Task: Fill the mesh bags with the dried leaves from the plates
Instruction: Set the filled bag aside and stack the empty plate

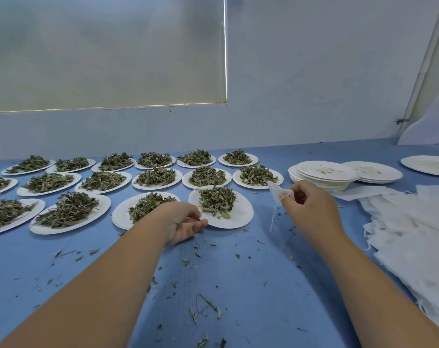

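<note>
Head view: the left hand [185,223] rests loosely spread, fingertips at the rim of the nearest plate [238,217] of dried leaves [217,200]; the right hand [310,205] pinches a small mesh bag [276,192] just beside it. The bag's mouth looks limp and narrow, so leaves could spill onto the bench [238,285].

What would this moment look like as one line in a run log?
left hand: at rim of nearest white paper plate of dried green leaves | right hand: pinching small white mesh bag | bag: looks empty
</note>
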`<state>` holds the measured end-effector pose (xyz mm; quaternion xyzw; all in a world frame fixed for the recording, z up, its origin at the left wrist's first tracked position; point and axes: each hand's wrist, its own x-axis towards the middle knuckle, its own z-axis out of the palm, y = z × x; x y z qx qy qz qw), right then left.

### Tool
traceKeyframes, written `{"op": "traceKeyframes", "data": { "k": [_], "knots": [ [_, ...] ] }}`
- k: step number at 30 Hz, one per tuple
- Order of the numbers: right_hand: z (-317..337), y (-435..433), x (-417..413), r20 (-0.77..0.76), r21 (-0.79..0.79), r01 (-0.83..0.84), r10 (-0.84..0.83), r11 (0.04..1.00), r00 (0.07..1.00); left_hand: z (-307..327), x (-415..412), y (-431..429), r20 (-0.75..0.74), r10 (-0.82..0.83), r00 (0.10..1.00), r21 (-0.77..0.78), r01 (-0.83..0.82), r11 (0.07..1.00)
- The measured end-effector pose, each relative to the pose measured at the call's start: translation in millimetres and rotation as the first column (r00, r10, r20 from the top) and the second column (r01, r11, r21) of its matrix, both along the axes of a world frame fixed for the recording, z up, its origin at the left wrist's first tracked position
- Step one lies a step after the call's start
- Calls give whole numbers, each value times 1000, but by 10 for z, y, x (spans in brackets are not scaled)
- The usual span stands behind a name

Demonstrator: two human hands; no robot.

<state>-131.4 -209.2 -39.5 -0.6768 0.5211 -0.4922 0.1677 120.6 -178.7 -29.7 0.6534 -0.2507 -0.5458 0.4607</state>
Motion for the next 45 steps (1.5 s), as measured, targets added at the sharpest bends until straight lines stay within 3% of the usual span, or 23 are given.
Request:
{"op": "traceKeyframes", "data": {
  "k": [9, 15, 25, 31, 33, 35, 38, 41, 45],
  "knots": [
    [-10, -14, -29, 21, -7, 43, -43, 999, 999, 3, 238, 502, -46, -30, 998, -38, 28, 999],
    [-19, -14, -42, -30, 6, 53, -53, 999, 998, 56, 447, 1174, -64, -229, 971, 40, 232, 972],
    [60, 159, 114, -179, -56, -21, 11, 998, 984, 75, 573, 1615, 111, -361, 926, 127, 347, 929],
    [120, 229, 156, -154, -87, 4, -18, 996, 988, 114, 694, 1642, 349, -354, 868, 153, 320, 935],
    [143, 258, 187, -143, -162, 17, -41, 987, 989, 146, 733, 1658, 443, -346, 827, 143, 316, 938],
    [241, 314, 266, -154, -299, 25, -75, 954, 985, 197, 751, 1654, 475, -302, 826, 66, 309, 949],
    [494, 480, 524, -75, -457, -5, -32, 890, 997, 297, 701, 1578, 402, -206, 892, -187, 300, 935],
    [735, 668, 901, -6, -537, -102, 117, 837, 993, 376, 573, 1437, 251, -87, 964, -455, 197, 869],
    [872, 878, 1395, -88, -555, -277, 275, 785, 957, 437, 417, 1272, 93, 82, 992, -652, -1, 758]
  ]
}}
